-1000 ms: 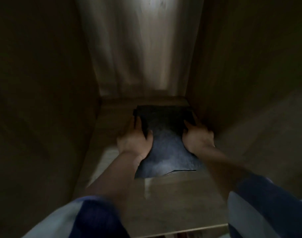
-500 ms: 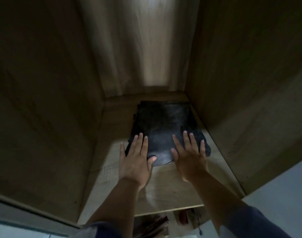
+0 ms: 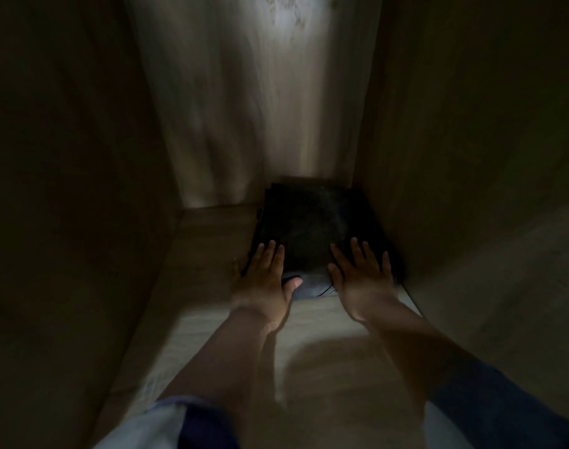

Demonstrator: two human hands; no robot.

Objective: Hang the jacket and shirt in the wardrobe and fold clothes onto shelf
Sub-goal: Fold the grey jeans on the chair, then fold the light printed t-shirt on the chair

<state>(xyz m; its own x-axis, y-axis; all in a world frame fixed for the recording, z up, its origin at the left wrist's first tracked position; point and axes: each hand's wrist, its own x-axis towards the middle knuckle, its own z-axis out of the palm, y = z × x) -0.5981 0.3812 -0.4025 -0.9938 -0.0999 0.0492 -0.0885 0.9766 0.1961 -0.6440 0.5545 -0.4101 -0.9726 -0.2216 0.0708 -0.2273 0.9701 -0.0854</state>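
Head camera view, dim and slightly blurred, looking into a tall, narrow wooden wardrobe compartment (image 3: 82, 189) with light wood-grain panels on both sides and at the back. Its floor is a pale wooden shelf (image 3: 325, 367), brightest at the front edge and falling into shadow toward the back panel.

At the back of the shelf, pushed into the right rear corner, lies a dark, flat, folded piece of clothing (image 3: 312, 228). Its far edge meets the back panel and its right edge runs along the right side panel, while bare shelf shows to its left. A paler grey fold peeks out at its near edge.

Two bare forearms reach in from the front of the shelf, each ending in a blue and white sleeve. The left hand (image 3: 265, 280) lies flat, palm down, fingers spread open, on the near left corner of the clothing. The right hand (image 3: 362, 277) lies the same way, fingers open and extended, on the near right corner. Neither hand grips anything.
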